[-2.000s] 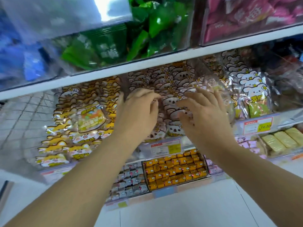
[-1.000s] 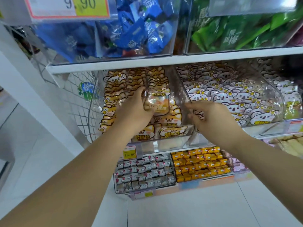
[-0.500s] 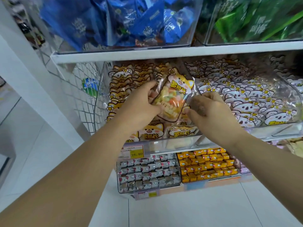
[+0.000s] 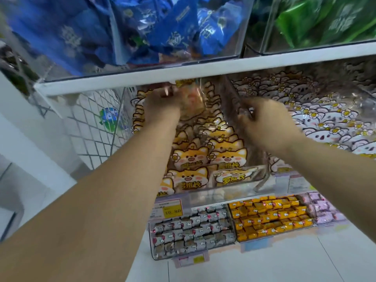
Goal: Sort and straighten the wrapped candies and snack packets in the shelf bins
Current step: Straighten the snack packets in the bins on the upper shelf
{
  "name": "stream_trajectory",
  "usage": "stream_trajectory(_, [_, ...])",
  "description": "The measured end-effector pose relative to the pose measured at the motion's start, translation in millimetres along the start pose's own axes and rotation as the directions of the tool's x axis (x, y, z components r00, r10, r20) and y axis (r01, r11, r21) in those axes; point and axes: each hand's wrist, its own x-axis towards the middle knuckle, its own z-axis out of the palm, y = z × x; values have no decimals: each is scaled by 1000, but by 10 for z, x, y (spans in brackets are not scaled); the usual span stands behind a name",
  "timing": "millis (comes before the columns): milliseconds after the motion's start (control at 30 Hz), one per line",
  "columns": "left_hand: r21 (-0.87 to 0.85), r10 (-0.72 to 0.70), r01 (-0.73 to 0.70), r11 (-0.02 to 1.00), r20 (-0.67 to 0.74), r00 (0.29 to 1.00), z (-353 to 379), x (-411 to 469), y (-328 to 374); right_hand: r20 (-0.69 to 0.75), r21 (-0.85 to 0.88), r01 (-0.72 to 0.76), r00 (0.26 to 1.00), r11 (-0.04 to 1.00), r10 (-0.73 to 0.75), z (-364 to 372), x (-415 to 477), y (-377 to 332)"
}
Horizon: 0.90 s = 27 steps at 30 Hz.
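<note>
My left hand [image 4: 161, 107] grips a clear snack packet [image 4: 191, 98] with an orange cartoon-cat header, held up at the back of the clear bin [image 4: 203, 193] of the same orange cat packets [image 4: 205, 157]. My right hand [image 4: 266, 121] is at the clear divider between this bin and the bin of white cartoon-animal packets [image 4: 325, 119]; its fingers are curled at the divider's edge, blurred, and I cannot tell what they hold.
Above the white shelf edge [image 4: 183, 72] stand bins of blue packets [image 4: 162, 29] and green packets [image 4: 325, 19]. Below are bins of grey wrapped candies [image 4: 193, 233], orange ones [image 4: 270, 216] and pink ones [image 4: 325, 210]. A price tag [image 4: 167, 209] hangs in front; wire mesh [image 4: 91, 127] at left.
My left hand has carried the cat packet from the middle of the bin up toward its back. My right hand has let go of it and moved right to the divider.
</note>
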Motion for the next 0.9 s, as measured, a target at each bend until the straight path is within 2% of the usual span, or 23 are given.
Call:
stream_trajectory(100, [-18, 57, -59, 998, -101, 993, 171, 202, -17, -46, 77, 11, 999, 997, -7, 74, 12, 49])
stream_trajectory(167, [-113, 87, -96, 989, -86, 993, 262, 272, -34, -71, 79, 20, 997, 997, -14, 110, 8, 65])
stream_trajectory(367, [-227, 163, -161, 960, -11, 987, 437, 359, -17, -110, 50, 31, 994, 998, -26, 171, 37, 103])
stream_trajectory(800, [-242, 257, -241, 940, 37, 966, 481, 451, -70, -121, 51, 43, 992, 998, -36, 170, 23, 92])
stream_trajectory(900, [-123, 268, -263, 957, 27, 963, 488, 502, -124, -124, 58, 49, 991, 997, -41, 173, 26, 97])
